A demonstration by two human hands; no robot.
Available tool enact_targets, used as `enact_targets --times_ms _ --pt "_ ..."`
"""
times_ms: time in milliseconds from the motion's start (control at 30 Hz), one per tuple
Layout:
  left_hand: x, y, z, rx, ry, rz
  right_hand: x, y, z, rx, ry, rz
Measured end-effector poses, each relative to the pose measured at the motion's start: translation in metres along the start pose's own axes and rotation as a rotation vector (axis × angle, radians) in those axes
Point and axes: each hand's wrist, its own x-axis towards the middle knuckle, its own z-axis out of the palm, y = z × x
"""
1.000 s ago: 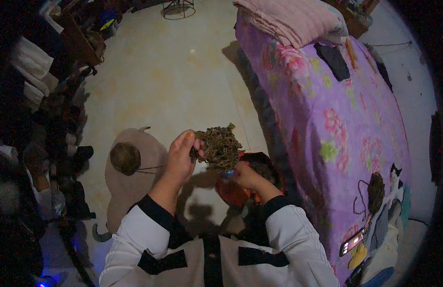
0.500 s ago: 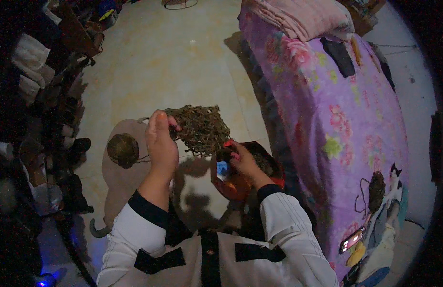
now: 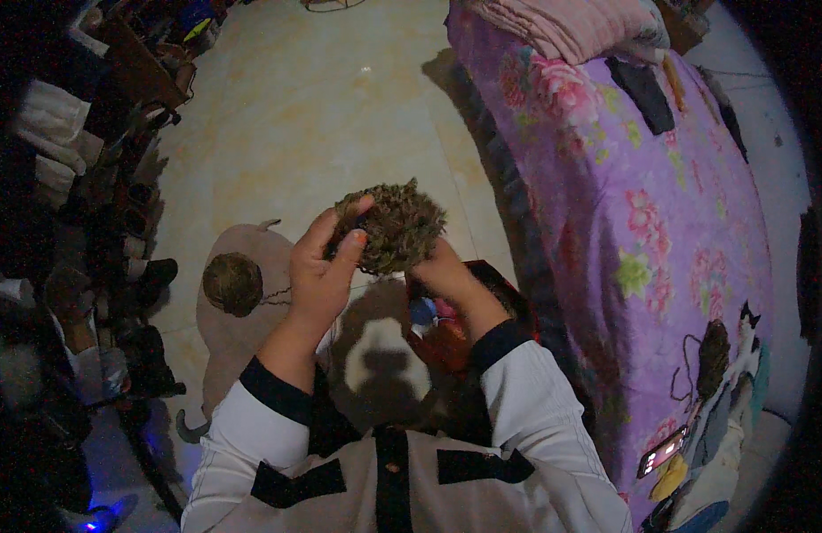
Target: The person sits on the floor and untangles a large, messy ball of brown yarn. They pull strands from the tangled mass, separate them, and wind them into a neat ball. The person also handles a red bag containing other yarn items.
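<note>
A brown-green crocheted or knitted piece [image 3: 397, 226] with a loopy, ruffled surface is held up in front of me. My left hand [image 3: 326, 258] grips its left edge, with thumb and fingers closed on the yarn. At the lower right edge my right hand [image 3: 442, 268] holds the piece from beneath; its fingertips are hidden behind it. A ball of matching yarn [image 3: 232, 284] lies to the left, a thin strand running from it towards my left wrist. Below my right hand stands a dark red box [image 3: 446, 342] with small colourful things inside, partly covered by my forearm.
The yarn ball rests on a beige, rounded seat or mat [image 3: 251, 333]. A bed with a purple floral cover [image 3: 597, 222] runs along the right, bearing a pink folded blanket [image 3: 562, 27], a phone [image 3: 662, 450] and clothes. Shoes and clutter [image 3: 140, 275] line the left side.
My right hand has moved up from over the red box to the crocheted piece. The piece is now bunched and turned between both hands instead of hanging spread out.
</note>
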Motion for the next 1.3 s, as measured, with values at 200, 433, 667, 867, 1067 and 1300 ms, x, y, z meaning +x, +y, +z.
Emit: enact_targets --times_ms 200,433,667,867,1067,1300 --pt "0.005 0.001 0.007 0.366 -0.157 -0.095 -0.005 -0.033 -0.044 0.469 0.022 0.138" --pt "0.006 0.008 0.016 0.12 -0.235 -0.387 -0.027 -0.072 -0.062 1.355 -0.104 0.06" --pt "0.014 -0.019 0.005 0.211 0.231 -0.136 -0.05 -0.072 -0.107 0.835 0.449 0.334" --pt "0.019 -0.014 -0.033 -0.455 0.305 -0.593 -0.067 -0.057 -0.121 0.662 0.429 0.442" --pt "0.022 -0.009 -0.067 -0.741 0.914 -0.594 -0.092 -0.023 -0.154 0.98 0.352 0.255" --pt "0.018 -0.067 -0.079 0.189 0.644 -0.447 -0.091 -0.085 -0.115 0.842 0.342 0.172"
